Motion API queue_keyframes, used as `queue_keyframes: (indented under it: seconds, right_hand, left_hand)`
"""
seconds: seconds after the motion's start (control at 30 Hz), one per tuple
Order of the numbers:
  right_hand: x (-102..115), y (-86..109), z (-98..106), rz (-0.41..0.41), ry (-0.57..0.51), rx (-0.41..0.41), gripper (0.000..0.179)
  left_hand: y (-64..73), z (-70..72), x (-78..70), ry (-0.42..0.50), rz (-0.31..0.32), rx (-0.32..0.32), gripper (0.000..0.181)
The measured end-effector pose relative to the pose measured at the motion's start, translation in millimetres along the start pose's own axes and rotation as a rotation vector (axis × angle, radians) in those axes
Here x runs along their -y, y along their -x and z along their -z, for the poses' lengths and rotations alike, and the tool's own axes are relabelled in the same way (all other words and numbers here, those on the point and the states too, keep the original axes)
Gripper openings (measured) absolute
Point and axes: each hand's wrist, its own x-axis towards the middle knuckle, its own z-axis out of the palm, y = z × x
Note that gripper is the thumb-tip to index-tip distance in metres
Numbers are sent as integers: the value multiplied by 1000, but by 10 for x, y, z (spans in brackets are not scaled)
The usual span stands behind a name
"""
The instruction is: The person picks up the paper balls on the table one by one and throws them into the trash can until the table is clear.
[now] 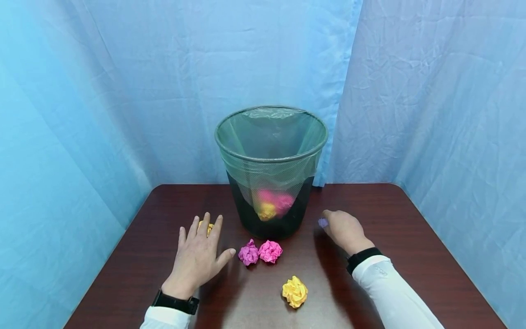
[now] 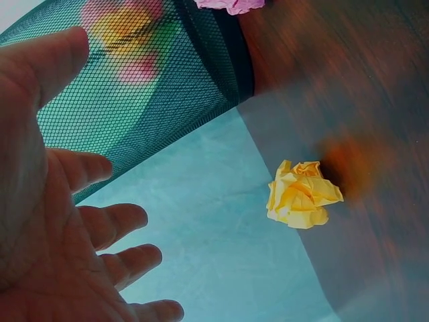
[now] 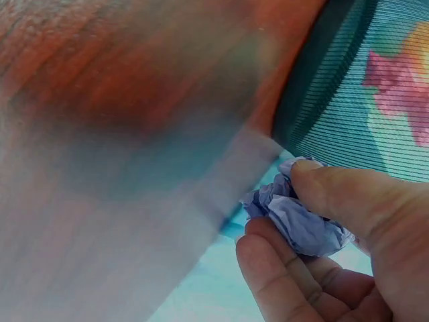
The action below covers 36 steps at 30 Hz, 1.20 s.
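Pale blue cloth hangings (image 1: pixel 164 68), creased, stood behind the table and along both its sides. Table (image 1: pixel 135 265): dark reddish-brown, wood-grained, far corners rounded, with a soft sheen towards the near edge. Wastebasket (image 1: pixel 271 160): round, dark mesh, wider at the mouth, upright near the far edge; a translucent green liner (image 1: pixel 263 171) was folded over its rim, and pink and yellow paper showed through the wall. Two white sleeves (image 1: pixel 394 285), each ending at a black wristband (image 1: pixel 363 258). Left hand (image 1: pixel 199 262): palm down, fingers straight and spread, holding nothing, near the far yellow ball (image 2: pixel 301 196), which lay on the table and apart from the fingers. Right hand (image 1: pixel 345 230): to the right of the wastebasket, its thumb and curled fingers pinching the lavender ball (image 3: pixel 301 228). Near yellow ball (image 1: pixel 295 292), pink ball (image 1: pixel 270 252) and purple ball (image 1: pixel 248 252): crumpled paper, on the table before the wastebasket, the latter two side by side. Lavender ball: crumpled paper, sharply folded, uneven, partly covered by the thumb; its longer axis ran from upper left to lower right in the right wrist view, with neither end distinct as a front.
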Motion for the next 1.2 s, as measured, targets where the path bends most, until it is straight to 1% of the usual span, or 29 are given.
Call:
queue_keyframes:
  seconds: [0.1,0.23,0.43,0.53,0.9,1.2]
  right_hand:
    - [20,21,75,5,-25,-19,16]
    - [52,46,188,11,-53,-54,22]
    - [91,36,364,33,-61,-100,33]
    - [104,24,456,51,-59,-125,36]
    - [236,29,830,95,-92,-218,33]
    - [321,56,1160,93,-121,-243,34]
  left_hand:
    - [-6,13,-1,-3,1,4,91]
    - [-18,28,1,-2,-1,-2,91]
    - [-32,40,3,-5,-3,-4,91]
    - [-32,49,7,-4,-3,-5,90]
    - [-32,74,13,-6,-6,-10,91]
    - [-25,89,34,5,-11,-12,90]
